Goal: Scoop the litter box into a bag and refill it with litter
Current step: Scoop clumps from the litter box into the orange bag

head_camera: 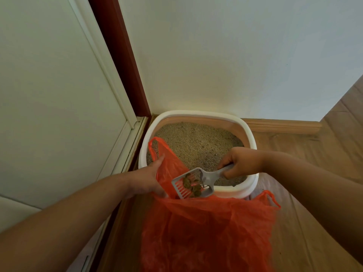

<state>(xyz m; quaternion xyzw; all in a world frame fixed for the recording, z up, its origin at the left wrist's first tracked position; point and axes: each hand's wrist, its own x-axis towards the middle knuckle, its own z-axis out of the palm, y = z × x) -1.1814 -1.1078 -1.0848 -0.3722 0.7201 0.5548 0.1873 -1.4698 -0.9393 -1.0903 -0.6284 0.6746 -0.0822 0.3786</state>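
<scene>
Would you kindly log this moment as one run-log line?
left hand holds orange plastic bag open | right hand grips grey slotted scoop | clumps over bag mouth | white litter box

A white wall (pixel 225 55) fills the back. A dark red door frame (pixel 119 55) runs down its left edge, beside a white panelled door (pixel 49 85). A wooden skirting board (pixel 282 125) lines the wall's foot above the wood-plank floor (pixel 306 193).
</scene>
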